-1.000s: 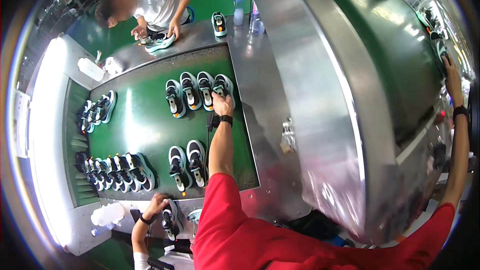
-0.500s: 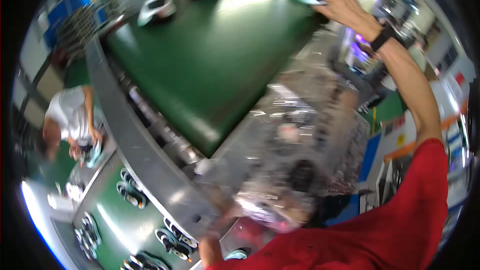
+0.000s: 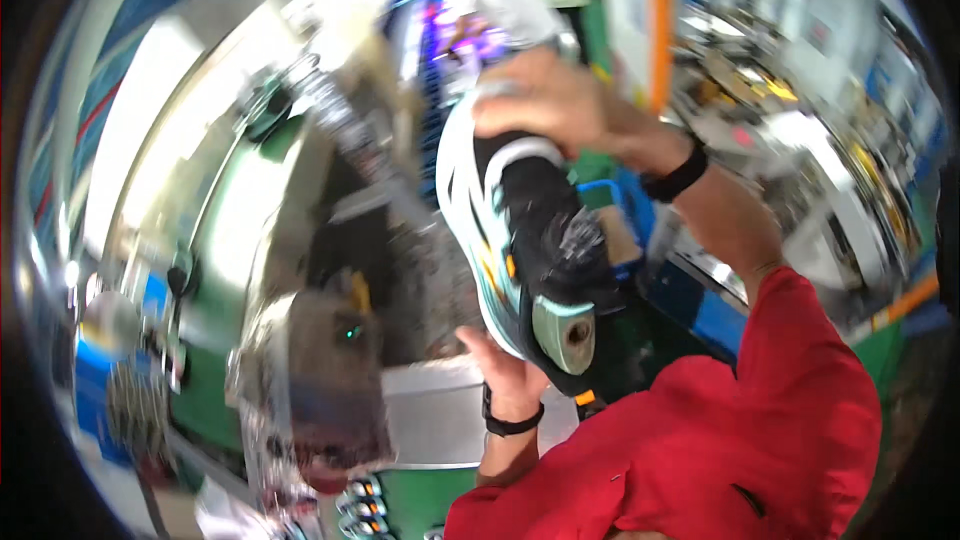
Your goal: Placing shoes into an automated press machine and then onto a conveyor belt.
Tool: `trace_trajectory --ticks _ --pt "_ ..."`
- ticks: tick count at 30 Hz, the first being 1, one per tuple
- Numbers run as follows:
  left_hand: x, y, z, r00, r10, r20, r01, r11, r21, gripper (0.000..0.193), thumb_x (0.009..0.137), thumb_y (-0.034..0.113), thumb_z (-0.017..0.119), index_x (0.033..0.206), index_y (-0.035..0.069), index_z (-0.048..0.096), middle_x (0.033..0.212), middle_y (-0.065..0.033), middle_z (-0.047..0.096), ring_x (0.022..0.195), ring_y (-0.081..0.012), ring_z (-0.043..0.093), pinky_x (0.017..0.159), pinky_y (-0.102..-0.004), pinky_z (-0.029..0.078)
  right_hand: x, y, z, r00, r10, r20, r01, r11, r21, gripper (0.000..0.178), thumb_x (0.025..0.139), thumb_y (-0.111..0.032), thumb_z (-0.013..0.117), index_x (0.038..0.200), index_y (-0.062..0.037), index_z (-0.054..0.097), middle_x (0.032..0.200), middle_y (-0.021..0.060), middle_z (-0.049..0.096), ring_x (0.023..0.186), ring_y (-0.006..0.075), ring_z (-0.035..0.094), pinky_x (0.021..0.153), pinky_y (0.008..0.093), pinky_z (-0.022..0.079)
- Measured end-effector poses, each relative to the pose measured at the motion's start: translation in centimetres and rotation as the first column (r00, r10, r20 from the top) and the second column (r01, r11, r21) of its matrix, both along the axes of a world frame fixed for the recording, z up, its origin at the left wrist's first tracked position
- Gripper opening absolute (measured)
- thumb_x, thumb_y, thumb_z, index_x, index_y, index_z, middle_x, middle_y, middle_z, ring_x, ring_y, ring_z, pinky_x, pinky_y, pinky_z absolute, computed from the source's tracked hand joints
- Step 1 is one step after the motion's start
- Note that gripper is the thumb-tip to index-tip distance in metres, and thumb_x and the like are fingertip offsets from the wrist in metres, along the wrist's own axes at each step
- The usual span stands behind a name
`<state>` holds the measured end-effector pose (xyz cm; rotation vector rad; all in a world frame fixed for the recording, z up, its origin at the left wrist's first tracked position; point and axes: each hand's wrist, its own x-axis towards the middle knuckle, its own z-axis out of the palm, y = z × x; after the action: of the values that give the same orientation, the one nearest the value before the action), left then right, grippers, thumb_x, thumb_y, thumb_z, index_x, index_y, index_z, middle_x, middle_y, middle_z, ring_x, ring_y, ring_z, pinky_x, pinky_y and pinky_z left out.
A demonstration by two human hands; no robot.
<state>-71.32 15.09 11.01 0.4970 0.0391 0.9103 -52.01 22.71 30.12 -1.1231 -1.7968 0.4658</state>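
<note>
A sneaker (image 3: 465, 195) in mint, white and black stands tilted in front of my chest, its toe up and away from me. A pale green shoe last (image 3: 563, 335) shows in its heel opening. Clear crinkled wrap (image 3: 580, 235) lies over the black upper near the ankle. My right hand (image 3: 545, 105), smeared by motion, is closed over the toe end from above. Under the heel, my left hand (image 3: 508, 372) bears against the sole with its thumb out to the side; its other fingers are hidden behind the sneaker.
A plastic-covered, dark bulky object (image 3: 335, 390) is at left beside a grey metal ledge (image 3: 435, 415). The green conveyor belt (image 3: 215, 285) runs further left. Several shoes (image 3: 365, 510) are low down. A co-worker in white (image 3: 495, 0) is at the far side.
The view has swung to the right. My right hand has come back from the belt's far edge with the sneaker, and my left hand has risen to its heel.
</note>
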Motion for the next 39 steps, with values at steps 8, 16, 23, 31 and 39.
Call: trace_trajectory --ticks 8,16,23,31,39 --pt "17.5 -4.3 -1.2 0.967 -0.197 -0.163 0.189 0.98 -0.065 0.054 0.096 0.04 0.052 0.136 0.005 0.047 0.13 -0.0132 0.058 0.114 -0.0298 0.06 0.095 -0.0509 0.048 17.5 -18.9 -14.1 0.7 -0.38 -0.605 0.21 0.919 -0.334 0.06 0.092 -0.043 0.058 0.138 -0.0047 0.046 0.113 0.0132 0.063 0.086 0.0182 0.066 0.066 0.0302 0.056" --pt "37.5 -16.2 -3.6 0.766 0.03 -0.643 0.469 0.658 0.589 0.07 0.094 0.026 0.061 0.148 -0.004 0.027 0.139 -0.0164 0.046 0.125 -0.0228 0.046 0.105 -0.033 0.036 27.9 -36.7 -22.2 0.172 -0.749 -0.64 0.72 0.539 -0.437 0.058 0.069 -0.017 0.075 0.122 -0.0019 0.059 0.115 0.0065 0.062 0.105 0.0139 0.055 0.096 0.0293 0.044" --pt "57.0 -23.3 -7.2 0.575 -0.271 -0.772 0.769 0.503 0.395 0.082 0.093 0.041 0.063 0.146 -0.008 0.026 0.138 -0.0226 0.048 0.124 -0.0286 0.05 0.099 -0.0373 0.046 40.1 -53.1 -24.2 -0.043 -0.807 -0.589 0.931 0.181 -0.316 0.056 0.068 -0.016 0.078 0.119 -0.0042 0.06 0.103 0.0047 0.063 0.091 0.0126 0.059 0.084 0.0259 0.047" --pt "81.3 -23.9 -16.6 0.555 0.57 -0.605 0.51 0.341 0.79 0.073 0.076 0.036 0.073 0.123 -0.012 0.046 0.107 -0.0311 0.063 0.103 -0.0438 0.061 0.09 -0.0451 0.048 43.6 -60.1 -24.4 -0.38 -0.843 -0.38 0.889 -0.22 -0.402 0.055 0.068 -0.006 0.071 0.121 -0.0014 0.057 0.103 0.0061 0.063 0.089 0.0122 0.059 0.082 0.026 0.048" --pt "87.3 -21.5 -20.5 0.379 0.556 -0.74 0.675 0.381 0.632 0.053 0.075 0.016 0.063 0.119 -0.01 0.047 0.118 -0.032 0.058 0.104 -0.0441 0.06 0.091 -0.0453 0.049 50.5 -60.6 -22.2 -0.489 -0.867 -0.099 0.836 -0.433 -0.336 0.052 0.067 -0.01 0.072 0.116 0.0011 0.058 0.101 0.0081 0.064 0.091 0.0157 0.06 0.084 0.0287 0.049"
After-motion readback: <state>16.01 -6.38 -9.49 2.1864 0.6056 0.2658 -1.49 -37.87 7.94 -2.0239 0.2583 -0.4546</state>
